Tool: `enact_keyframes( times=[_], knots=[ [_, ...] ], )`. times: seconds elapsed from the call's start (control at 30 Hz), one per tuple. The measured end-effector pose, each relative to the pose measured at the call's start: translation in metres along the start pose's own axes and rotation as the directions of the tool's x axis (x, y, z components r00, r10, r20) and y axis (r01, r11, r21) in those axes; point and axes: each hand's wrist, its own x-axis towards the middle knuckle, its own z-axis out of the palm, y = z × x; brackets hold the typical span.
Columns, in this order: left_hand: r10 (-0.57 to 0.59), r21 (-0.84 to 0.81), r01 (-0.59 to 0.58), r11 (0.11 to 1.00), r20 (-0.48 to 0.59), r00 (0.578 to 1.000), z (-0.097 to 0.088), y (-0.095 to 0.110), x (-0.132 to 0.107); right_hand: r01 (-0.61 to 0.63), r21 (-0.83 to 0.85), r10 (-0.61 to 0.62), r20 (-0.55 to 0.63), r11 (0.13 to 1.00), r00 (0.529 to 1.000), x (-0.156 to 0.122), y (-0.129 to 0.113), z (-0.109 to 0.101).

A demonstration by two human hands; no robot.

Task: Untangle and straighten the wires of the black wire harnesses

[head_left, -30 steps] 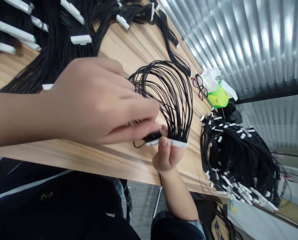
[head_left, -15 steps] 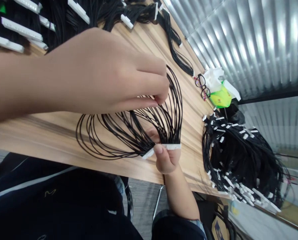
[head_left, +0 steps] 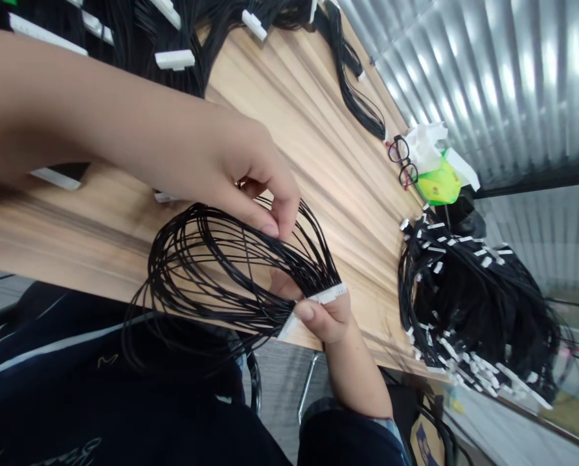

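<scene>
My right hand point(head_left: 323, 317) pinches a white multi-pin connector strip point(head_left: 321, 298) between thumb and fingers, near the table's edge. A second white strip point(head_left: 287, 327) angles away from it. A fan of thin black wires point(head_left: 212, 272) runs from these strips in wide loops, partly past the table's edge. My left hand point(head_left: 255, 188) reaches over the loops from the left, its fingers pinched around some of the wires. Where the wires pass under those fingers, they are hidden.
The light wooden table point(head_left: 318, 162) holds a heap of black harnesses with white connectors point(head_left: 469, 304) at right and more bundles point(head_left: 173, 58) along the top. Eyeglasses point(head_left: 399, 160) and a green object point(head_left: 438, 184) lie near a corrugated metal wall point(head_left: 503, 84).
The wire loops have fanned out to the left and now rise off the table. My left hand has shifted up and left, and the connector strips have tilted in my right hand.
</scene>
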Motion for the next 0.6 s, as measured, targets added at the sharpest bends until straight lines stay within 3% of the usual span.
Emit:
enact_keyframes(
  times=[0.1, 0.2, 0.27, 0.37, 0.5, 0.6],
  knots=[
    [0.025, -0.072, -0.024, 0.997, 0.001, 1.000, 0.005, -0.001, 0.001, -0.058, 0.008, 0.058, 0.004, 0.998, 0.998, -0.001, -0.003, 0.001],
    [0.042, -0.181, -0.033, 0.983, 0.044, 0.998, -0.003, -0.009, 0.013, -0.066, 0.000, 0.066, 0.004, 0.998, 0.998, 0.001, -0.004, 0.002],
    [0.060, -0.296, 0.003, 0.955, 0.202, 0.977, -0.011, -0.016, 0.024, -0.006, 0.016, 0.005, 0.015, 1.000, 1.000, 0.003, -0.001, 0.002],
    [0.106, -0.415, 0.093, 0.905, 0.431, 0.896, -0.016, -0.022, 0.036, 0.019, 0.000, -0.019, 0.036, 1.000, 0.999, 0.002, 0.003, 0.001],
    [0.103, -0.482, 0.160, 0.861, 0.475, 0.874, -0.010, -0.020, 0.041, -0.073, -0.036, 0.074, 0.018, 0.997, 0.997, -0.004, 0.006, 0.001],
    [0.032, -0.432, 0.206, 0.878, 0.482, 0.875, -0.008, -0.016, 0.040, -0.039, -0.006, 0.039, -0.044, 0.999, 0.998, -0.007, 0.008, 0.001]
  ],
)
